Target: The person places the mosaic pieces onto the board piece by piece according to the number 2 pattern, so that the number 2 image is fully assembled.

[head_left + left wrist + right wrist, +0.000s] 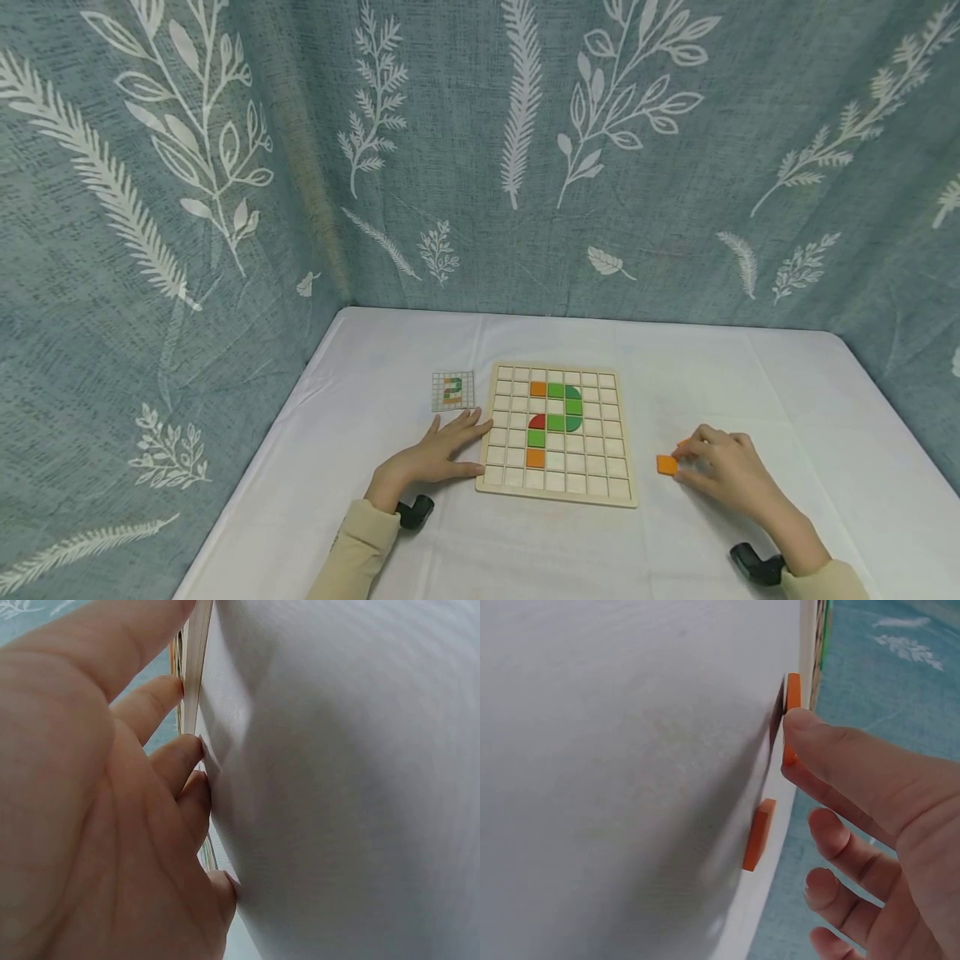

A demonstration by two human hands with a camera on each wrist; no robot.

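My right hand (pixel 723 467) pinches a flat orange square tile (pixel 666 464) between thumb and fingertips, to the right of the board. A second orange tile (pixel 759 835) lies on the cloth close by; in the head view the fingers mostly hide it. The wooden grid board (pixel 592 492) bears orange, green and red tiles, some with a rounded side, laid in a curving figure like a 2. My left hand (pixel 442 450) rests with spread fingers at the board's left edge, thumb and fingertips against it. The left wrist view shows the fingertips along the board's side.
Behind the left hand lies a small pattern card (pixel 452 392) with a coloured figure on a grid. A white cloth (pixel 390 350) covers the table. Blue-green curtains (pixel 465 167) with white leaf prints hang behind it and at both sides.
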